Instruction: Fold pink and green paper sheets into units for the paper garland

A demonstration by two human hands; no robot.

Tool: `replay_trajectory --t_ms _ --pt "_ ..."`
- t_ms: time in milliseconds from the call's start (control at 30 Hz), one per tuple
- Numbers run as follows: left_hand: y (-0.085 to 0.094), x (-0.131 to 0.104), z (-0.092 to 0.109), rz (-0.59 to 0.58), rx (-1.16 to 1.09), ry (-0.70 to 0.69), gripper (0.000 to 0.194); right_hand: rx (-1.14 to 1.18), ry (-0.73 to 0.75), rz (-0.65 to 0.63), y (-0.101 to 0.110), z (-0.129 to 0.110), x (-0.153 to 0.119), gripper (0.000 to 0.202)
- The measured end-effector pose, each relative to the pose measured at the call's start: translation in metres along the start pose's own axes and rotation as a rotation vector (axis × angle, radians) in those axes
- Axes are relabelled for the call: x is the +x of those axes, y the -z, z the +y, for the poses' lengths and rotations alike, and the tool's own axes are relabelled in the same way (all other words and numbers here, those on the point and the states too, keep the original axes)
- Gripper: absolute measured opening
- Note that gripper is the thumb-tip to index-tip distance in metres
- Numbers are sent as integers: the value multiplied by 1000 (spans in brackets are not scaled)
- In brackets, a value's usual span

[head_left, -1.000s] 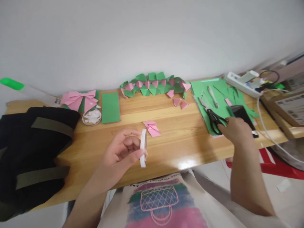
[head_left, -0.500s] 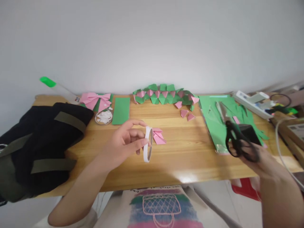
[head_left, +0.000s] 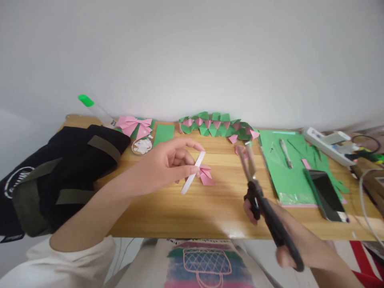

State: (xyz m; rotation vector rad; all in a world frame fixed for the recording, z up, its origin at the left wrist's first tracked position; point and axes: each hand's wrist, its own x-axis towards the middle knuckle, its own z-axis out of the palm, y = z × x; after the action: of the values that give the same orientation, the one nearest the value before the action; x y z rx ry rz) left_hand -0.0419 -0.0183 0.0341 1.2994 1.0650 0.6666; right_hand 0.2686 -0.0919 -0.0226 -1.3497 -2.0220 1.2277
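Observation:
My left hand (head_left: 177,164) pinches a roll of white tape (head_left: 189,181) above the table, its narrow edge turned toward me. Just behind the roll, a folded pink paper piece (head_left: 207,176) lies on the wood. In my right hand (head_left: 288,228) is a pair of black-handled scissors (head_left: 255,192), the blades parted and pointing up and away from me. The scissors are apart from the tape. Beyond the blade tips sit small pink paper pieces (head_left: 233,139), near a chain of folded green and pink paper (head_left: 216,124) by the wall.
On the left lies a black bag (head_left: 69,160), with a pink paper bow (head_left: 135,125), a dish of white scraps (head_left: 142,145) and a green card (head_left: 163,134) beyond it. At right are green sheets (head_left: 288,180), a craft knife (head_left: 286,153), a phone (head_left: 327,194) and a power strip (head_left: 330,146).
My right hand has brought the scissors leftward from over the green sheets, and the blades now stand apart. The tape roll in my left hand has turned edge-on and tilted. The view has shifted slightly.

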Motion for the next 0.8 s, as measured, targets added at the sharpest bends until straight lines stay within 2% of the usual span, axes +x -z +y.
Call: replay_trajectory --t_ms 133,267,467,800 --pt "1 -3 4 -109 20 -25 27 -152 53 -37 7 -18 4 63" --pt "-3 -5 5 -107 49 -64 22 -197 37 -104 11 -33 12 44" --pt "-7 -3 3 -158 68 -77 25 -216 -2 -176 19 -33 14 25" --pt "-10 -5 2 -110 -6 -102 23 -176 -18 -186 25 -27 11 27"
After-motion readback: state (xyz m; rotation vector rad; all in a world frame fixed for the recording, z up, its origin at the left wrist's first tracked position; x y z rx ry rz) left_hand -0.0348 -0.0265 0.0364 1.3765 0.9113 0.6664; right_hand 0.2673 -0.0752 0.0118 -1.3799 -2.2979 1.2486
